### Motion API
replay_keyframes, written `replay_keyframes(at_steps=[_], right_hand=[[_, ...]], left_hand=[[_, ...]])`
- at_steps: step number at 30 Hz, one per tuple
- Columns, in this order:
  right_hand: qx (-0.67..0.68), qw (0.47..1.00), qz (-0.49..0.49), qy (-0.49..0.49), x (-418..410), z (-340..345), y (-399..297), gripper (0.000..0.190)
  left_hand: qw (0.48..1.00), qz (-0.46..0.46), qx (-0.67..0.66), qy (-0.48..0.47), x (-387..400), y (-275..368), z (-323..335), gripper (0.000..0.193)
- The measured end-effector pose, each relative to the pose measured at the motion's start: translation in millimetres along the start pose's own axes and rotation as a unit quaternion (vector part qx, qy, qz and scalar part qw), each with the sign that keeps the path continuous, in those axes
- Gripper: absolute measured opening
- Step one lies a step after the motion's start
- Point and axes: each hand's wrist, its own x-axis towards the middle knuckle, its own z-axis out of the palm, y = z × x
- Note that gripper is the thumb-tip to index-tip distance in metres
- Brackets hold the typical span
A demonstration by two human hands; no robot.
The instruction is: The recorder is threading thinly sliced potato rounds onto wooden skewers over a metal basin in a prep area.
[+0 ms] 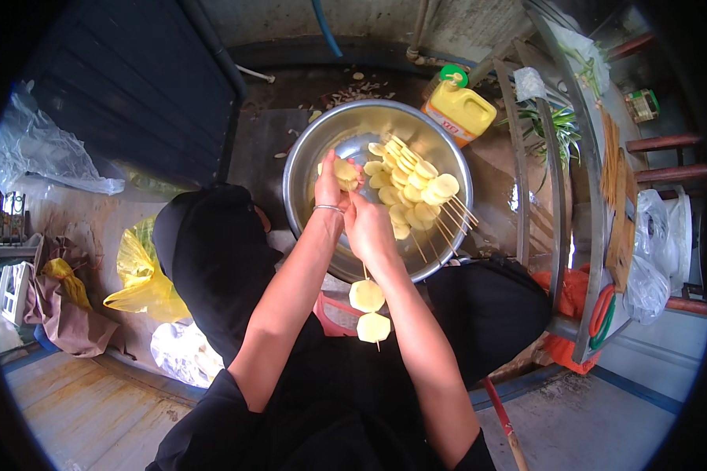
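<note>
Over a large steel basin [290, 194], my left hand [330, 185] holds several pale yellow potato slices [346, 171] in its palm and fingers. My right hand [368, 226] is close beside it, gripping a thin wooden skewer [364, 272] that points back towards my body. Two potato slices [366, 296] are threaded on the skewer, near its end by my right forearm. Where the skewer passes between my hands is hidden. In the basin's right half lie several skewers loaded with potato slices [412, 176], their bare sticks [448, 232] reaching over the near right rim.
A yellow jug [462, 112] and a green-lidded container [452, 75] stand just beyond the basin. Peelings [359, 93] lie on the floor behind it. On the right, a metal rack [592, 176] carries a bundle of sticks [610, 159]. A yellow plastic bag [144, 271] is left of my knee.
</note>
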Motion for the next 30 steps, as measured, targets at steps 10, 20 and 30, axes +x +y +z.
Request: replay_keyframes(at_steps=[10,20,30], right_hand=[[0.019,1.000,0.023,0.004,8,4,1,0.025],[0.023,0.999,0.024,0.027,12,10,10,0.020],[-0.021,0.999,0.036,0.028,14,19,16,0.014]], left_hand=[[1.000,0.016,0.003,-0.012,-1,-7,-2,0.027],[1.000,0.009,0.022,0.010,-6,-14,-1,0.028],[0.998,0.005,0.059,0.010,-6,-18,-9,0.036]])
